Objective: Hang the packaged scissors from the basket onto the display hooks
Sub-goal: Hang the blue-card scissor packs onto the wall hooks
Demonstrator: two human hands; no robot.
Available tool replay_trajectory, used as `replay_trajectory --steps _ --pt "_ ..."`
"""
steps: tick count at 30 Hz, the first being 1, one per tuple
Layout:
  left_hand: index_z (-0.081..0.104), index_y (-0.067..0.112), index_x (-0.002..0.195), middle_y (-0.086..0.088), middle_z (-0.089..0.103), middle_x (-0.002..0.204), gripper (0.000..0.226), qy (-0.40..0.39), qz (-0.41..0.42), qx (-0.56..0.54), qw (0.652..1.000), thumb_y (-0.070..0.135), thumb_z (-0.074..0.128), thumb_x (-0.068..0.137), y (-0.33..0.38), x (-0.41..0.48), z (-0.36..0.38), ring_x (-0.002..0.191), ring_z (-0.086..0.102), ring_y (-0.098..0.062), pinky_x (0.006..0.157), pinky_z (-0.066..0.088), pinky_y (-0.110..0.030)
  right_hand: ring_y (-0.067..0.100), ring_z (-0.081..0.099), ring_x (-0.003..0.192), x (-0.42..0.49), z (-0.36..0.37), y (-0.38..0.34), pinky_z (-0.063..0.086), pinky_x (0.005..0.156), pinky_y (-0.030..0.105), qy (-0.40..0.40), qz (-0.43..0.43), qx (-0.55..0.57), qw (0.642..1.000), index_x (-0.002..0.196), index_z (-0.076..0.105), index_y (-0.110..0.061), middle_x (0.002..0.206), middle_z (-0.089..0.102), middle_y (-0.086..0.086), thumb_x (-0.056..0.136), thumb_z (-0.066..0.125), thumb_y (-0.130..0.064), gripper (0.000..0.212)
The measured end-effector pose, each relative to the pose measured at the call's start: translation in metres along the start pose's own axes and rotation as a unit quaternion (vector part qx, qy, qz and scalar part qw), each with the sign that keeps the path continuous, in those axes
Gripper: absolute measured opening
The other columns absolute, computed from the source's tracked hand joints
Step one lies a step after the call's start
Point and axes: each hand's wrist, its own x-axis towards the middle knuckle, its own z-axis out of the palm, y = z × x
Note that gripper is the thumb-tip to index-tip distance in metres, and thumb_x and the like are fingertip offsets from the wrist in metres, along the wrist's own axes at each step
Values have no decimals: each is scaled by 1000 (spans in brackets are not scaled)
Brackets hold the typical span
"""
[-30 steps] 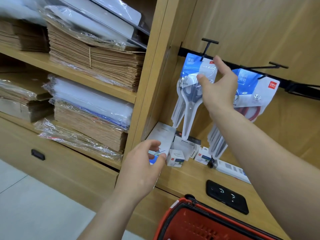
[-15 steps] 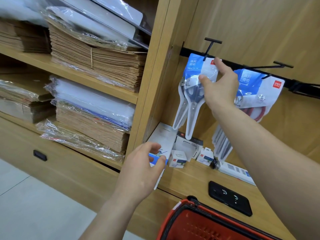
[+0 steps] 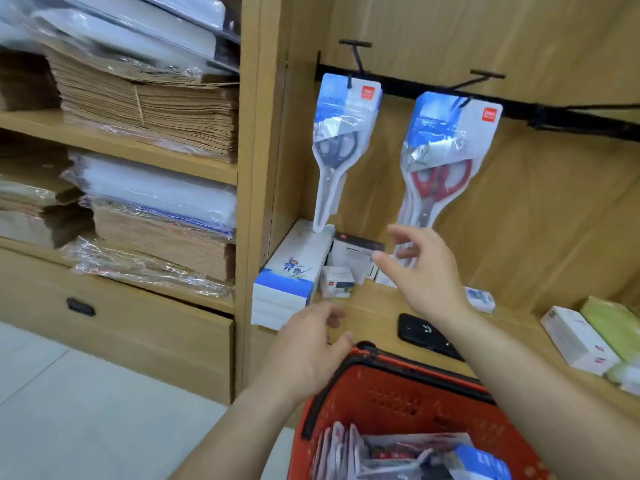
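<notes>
1. Red basket (image 3: 398, 400) holds several packaged scissors (image 3: 408, 455), standing on edge.
2. More scissor packs (image 3: 343, 133) hang from display hooks (image 3: 356, 55) above.
3. Left hand (image 3: 308, 351) and right hand (image 3: 422, 271) hover empty, fingers loosely spread.

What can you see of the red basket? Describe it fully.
The basket looks like red plastic, with a black rim and rows of small holes in its wall. It sits low in view, in front of the wooden shelf, cut off by the frame. Inside stand packs of scissors. The left hand hovers by its corner; contact is unclear.
</notes>
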Motion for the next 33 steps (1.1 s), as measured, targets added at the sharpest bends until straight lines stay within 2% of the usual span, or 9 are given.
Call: replay_trajectory --steps 4,9,14,18,22,24,27,30,33 --pt "61 24 130 7 67 116 39 -109 19 70 991 41 68 95 7 -19 42 105 66 -16 95 52 -33 9 64 84 -94 -29 76 56 87 37 -103 102 -30 989 112 68 -34 105 59 -12 84 82 -33 31" --pt "55 17 134 4 64 116 47 -226 -16 87 970 42 68 97 10 -43 104 96 60 -13 82 43 -24 3 61 82 -195 -69 158 43 75 26 -227 202 -113 946 107 67 -33 100 57 -12 87 79 -38 24" --pt "52 16 139 -1 65 128 54 -280 -54 131 950 45 69 96 2 -56 143 99 59 -15 79 39 -24 11 64 78 -242 -88 217 42 66 11 -196 268 -85 939 100 73 -18 97 74 2 84 81 -16 18" --pt "53 17 143 -1 61 139 59 -295 -50 145 943 46 71 94 -1 -57 169 112 59 -15 90 44 -26 15 66 85 -251 -81 237 49 80 26 -197 299 -30 933 125 65 -12 110 70 7 90 75 -17 37" --pt "48 25 151 -1 50 154 62 -305 -42 133 942 50 66 97 -4 -53 199 138 51 -21 110 43 -33 25 64 111 -254 -76 245 40 85 26 -183 350 1 919 145 50 -7 119 65 7 96 70 -32 59" --pt "46 28 153 -3 49 153 60 -318 -39 141 937 49 63 99 -4 -50 213 139 49 -23 114 40 -35 25 66 104 -249 -73 242 45 83 32 -188 382 35 904 133 59 -11 111 69 6 95 70 -41 50" --pt "52 29 147 -3 56 143 58 -327 -32 164 930 53 62 95 -7 -46 232 134 52 -25 112 42 -41 18 63 77 -243 -58 239 43 64 28 -180 398 78 896 99 68 -21 83 69 -2 88 78 -42 25" --pt "55 32 141 1 59 133 56 -310 -25 175 934 52 71 91 -10 -42 240 125 56 -23 105 46 -43 12 59 83 -239 -44 235 42 63 24 -146 406 96 897 106 55 -20 91 61 -10 80 87 -29 42" --pt "55 32 139 6 61 133 59 -304 -24 173 936 51 75 88 -9 -41 241 120 58 -17 101 49 -39 15 57 83 -234 -40 233 40 59 23 -142 402 86 900 112 45 -24 97 56 -8 82 84 -12 51"
